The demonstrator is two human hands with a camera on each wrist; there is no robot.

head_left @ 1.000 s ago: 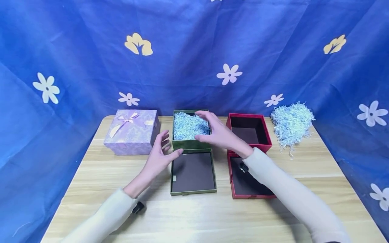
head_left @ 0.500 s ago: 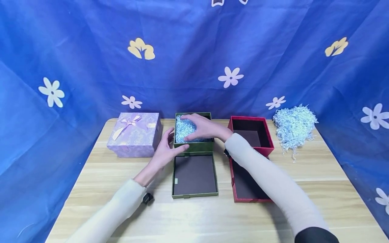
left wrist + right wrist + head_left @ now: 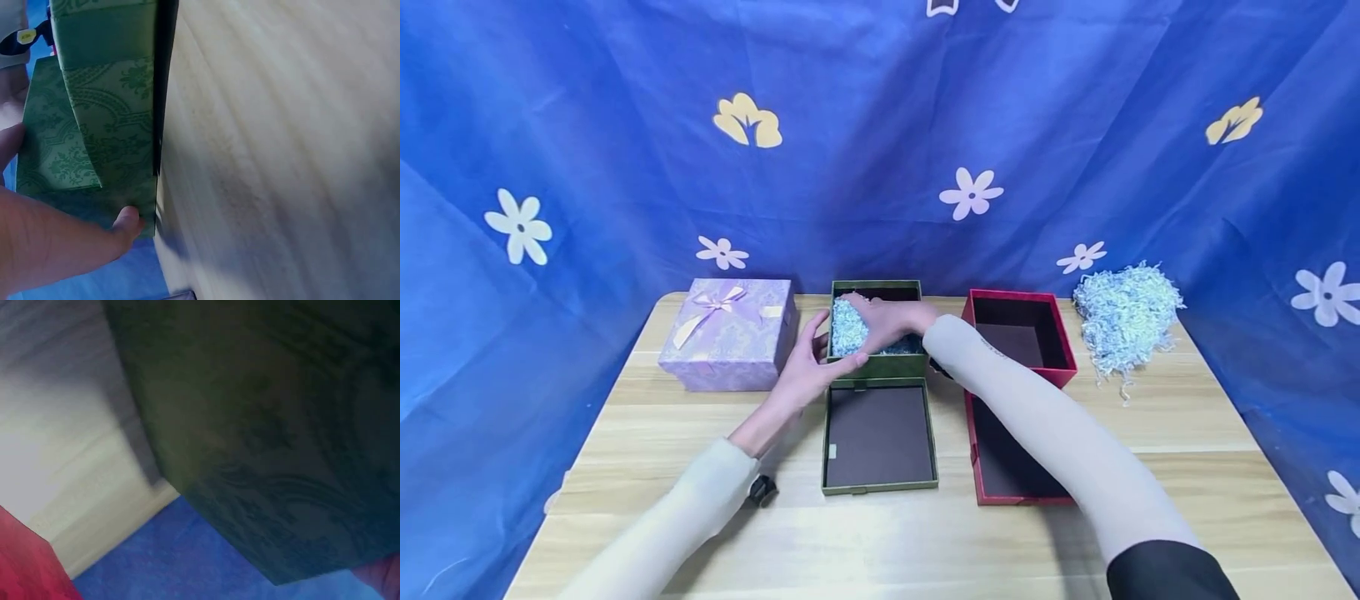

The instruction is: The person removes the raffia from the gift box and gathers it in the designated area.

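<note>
A green patterned gift box stands at the middle back of the table, with pale blue shredded paper inside. My left hand holds its front left corner, thumb along the front and fingers at the left side. In the left wrist view a fingertip touches the green wall. My right hand reaches into the box and presses on the shredded paper, thumb and fingers spread; some fingertips are hidden. Its wrist crosses the box's right rim. The box's dark lid lies inside-up in front of it.
A lilac box with a bow stands to the left. At right are a red box and its lid, partly under my right sleeve. A heap of shredded paper lies at the back right. Behind hangs a blue curtain.
My right hand has gone down and left into the green box, and the shredded paper there sits lower. My left hand has moved up against the box's corner.
</note>
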